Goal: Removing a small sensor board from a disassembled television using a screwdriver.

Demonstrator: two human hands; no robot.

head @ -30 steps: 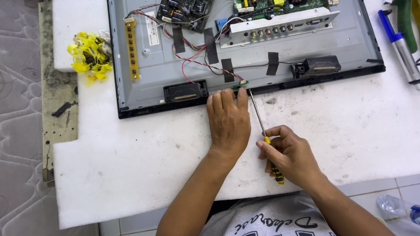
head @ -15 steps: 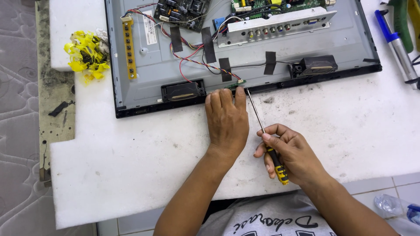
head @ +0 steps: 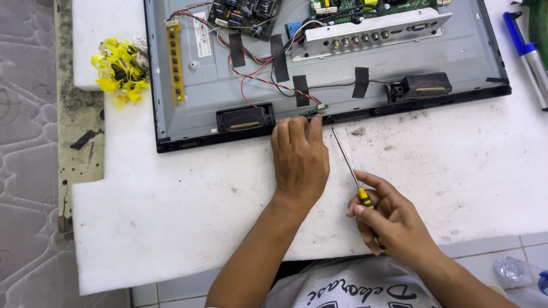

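**Screwdriver held off the open flat-panel chassis edge**

Left hand (head: 299, 162) lying flat on white foam worktop (head: 171, 228), fingertips (head: 297, 122) touching the bottom bezel of the opened flat-panel screen (head: 456, 57), just beside the small green connector board (head: 313, 112); holding nothing. Right hand (head: 394, 219) closing fingers around the yellow-black handle of the screwdriver (head: 349, 165), shaft pointing up-left, tip hovering near the bezel but apart from it. Back cover already off, circuit boards (head: 245, 14), taped wires (head: 262, 71) and two black speakers (head: 245, 118) lying exposed. Judging mid-disassembly: small board and speakers sitting in place, looking yet to be worked. Bunched yellow scraps (head: 120, 71) lying at the left, blue-handled tool (head: 528, 54) at the right edge.
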